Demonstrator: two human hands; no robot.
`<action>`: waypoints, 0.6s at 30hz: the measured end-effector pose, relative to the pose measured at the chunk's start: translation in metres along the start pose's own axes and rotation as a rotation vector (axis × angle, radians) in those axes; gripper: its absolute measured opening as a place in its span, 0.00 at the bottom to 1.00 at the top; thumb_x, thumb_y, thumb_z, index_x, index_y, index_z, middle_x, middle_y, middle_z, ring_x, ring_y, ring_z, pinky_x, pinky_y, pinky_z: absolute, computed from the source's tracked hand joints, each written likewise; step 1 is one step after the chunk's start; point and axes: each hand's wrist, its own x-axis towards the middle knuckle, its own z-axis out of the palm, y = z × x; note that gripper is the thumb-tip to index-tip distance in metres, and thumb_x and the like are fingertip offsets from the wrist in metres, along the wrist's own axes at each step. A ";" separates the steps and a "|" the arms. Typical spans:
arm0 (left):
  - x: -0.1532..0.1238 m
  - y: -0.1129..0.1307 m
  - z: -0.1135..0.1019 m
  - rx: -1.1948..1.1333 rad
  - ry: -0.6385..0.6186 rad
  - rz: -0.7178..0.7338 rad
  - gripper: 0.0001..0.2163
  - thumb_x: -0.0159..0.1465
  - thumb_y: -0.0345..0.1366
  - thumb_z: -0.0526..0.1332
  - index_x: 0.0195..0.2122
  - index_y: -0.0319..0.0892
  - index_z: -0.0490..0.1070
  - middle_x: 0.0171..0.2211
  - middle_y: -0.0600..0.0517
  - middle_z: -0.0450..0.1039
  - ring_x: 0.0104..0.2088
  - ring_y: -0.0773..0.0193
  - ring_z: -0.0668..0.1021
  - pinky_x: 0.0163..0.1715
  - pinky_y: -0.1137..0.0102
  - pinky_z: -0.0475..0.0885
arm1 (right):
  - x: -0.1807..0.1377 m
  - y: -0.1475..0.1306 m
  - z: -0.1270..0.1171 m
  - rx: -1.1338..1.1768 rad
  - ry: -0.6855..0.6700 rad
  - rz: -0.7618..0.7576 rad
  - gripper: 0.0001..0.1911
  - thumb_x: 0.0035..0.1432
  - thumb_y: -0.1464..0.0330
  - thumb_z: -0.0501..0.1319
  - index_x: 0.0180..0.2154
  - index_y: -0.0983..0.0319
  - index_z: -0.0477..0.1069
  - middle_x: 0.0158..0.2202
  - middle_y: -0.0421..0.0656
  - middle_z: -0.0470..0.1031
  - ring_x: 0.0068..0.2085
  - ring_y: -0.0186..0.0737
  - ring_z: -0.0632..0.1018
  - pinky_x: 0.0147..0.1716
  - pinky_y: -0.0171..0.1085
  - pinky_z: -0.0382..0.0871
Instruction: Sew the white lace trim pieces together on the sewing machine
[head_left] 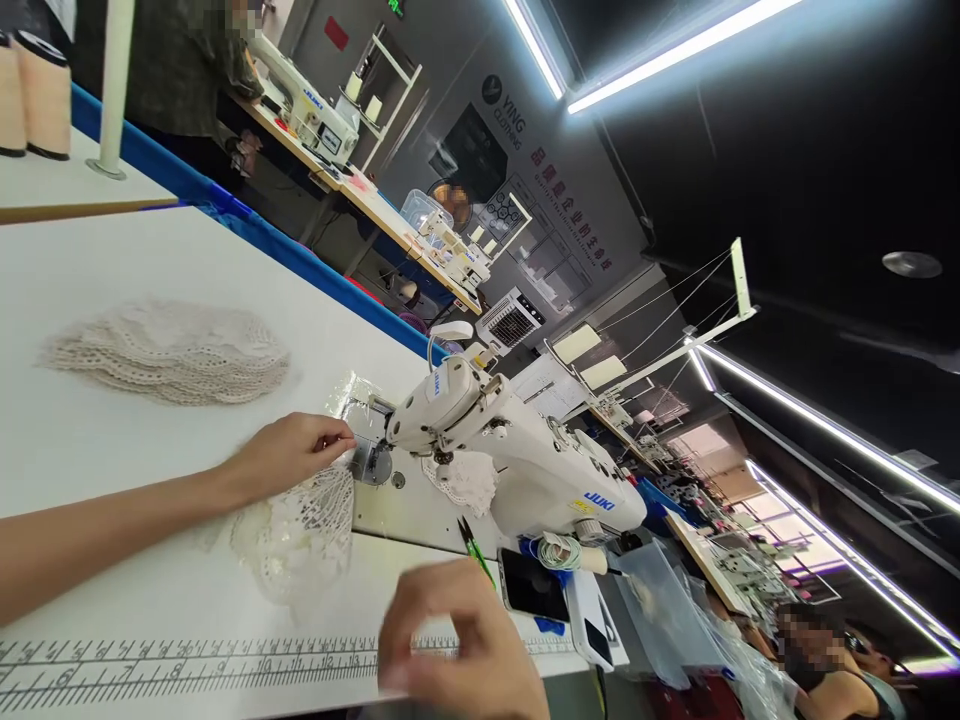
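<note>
My left hand (300, 450) is beside the needle area of a white sewing machine (517, 450), thumb and forefinger pinched together. What they pinch is too small to make out. Just below that hand, a piece of cream lace (296, 535) lies on the table against the machine bed. My right hand (457, 645) is over the table's front edge near the printed ruler (187, 665). Its fingers are curled but smeared by motion, and nothing shows clearly in them. Another lace piece (465, 480) rests under the machine arm.
A stack of lace pieces (172, 350) lies on the white table. Green-handled snips (476, 550), a phone (532, 585), a white device (590, 620) and a coiled cable (559, 552) sit beside the machine. A clear plastic bin (652, 610) stands off the table's end. Other people work nearby.
</note>
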 end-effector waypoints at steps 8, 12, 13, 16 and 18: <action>-0.002 -0.004 -0.003 0.191 0.076 0.195 0.16 0.70 0.45 0.51 0.44 0.47 0.78 0.43 0.49 0.80 0.42 0.55 0.79 0.42 0.63 0.71 | 0.066 0.062 0.034 -0.288 0.268 -0.096 0.21 0.59 0.71 0.69 0.54 0.55 0.78 0.52 0.46 0.78 0.52 0.48 0.78 0.54 0.47 0.73; -0.002 -0.010 0.001 0.292 -0.005 0.294 0.11 0.68 0.44 0.57 0.42 0.48 0.77 0.41 0.50 0.80 0.40 0.55 0.80 0.43 0.61 0.69 | 0.056 0.077 0.029 -0.422 0.303 -0.185 0.25 0.60 0.80 0.58 0.55 0.54 0.77 0.53 0.46 0.79 0.55 0.47 0.77 0.52 0.48 0.75; -0.003 -0.011 0.003 0.310 -0.029 0.314 0.10 0.67 0.44 0.59 0.42 0.48 0.77 0.40 0.51 0.80 0.38 0.56 0.80 0.43 0.61 0.69 | 0.054 0.079 0.027 -0.442 0.334 -0.198 0.26 0.60 0.82 0.56 0.54 0.55 0.77 0.53 0.46 0.79 0.54 0.47 0.78 0.51 0.47 0.75; -0.008 -0.013 0.012 0.354 -0.080 0.354 0.08 0.67 0.43 0.60 0.41 0.48 0.76 0.38 0.52 0.81 0.35 0.57 0.81 0.42 0.61 0.67 | 0.048 0.079 0.021 -0.488 0.460 -0.270 0.28 0.58 0.84 0.53 0.52 0.55 0.77 0.49 0.46 0.81 0.49 0.45 0.80 0.45 0.44 0.78; -0.011 -0.014 0.018 0.380 -0.092 0.362 0.07 0.68 0.41 0.59 0.38 0.47 0.74 0.36 0.53 0.82 0.34 0.57 0.81 0.41 0.61 0.67 | 0.041 0.072 0.015 -0.496 0.556 -0.366 0.28 0.59 0.83 0.53 0.55 0.55 0.76 0.44 0.45 0.83 0.43 0.43 0.82 0.38 0.41 0.77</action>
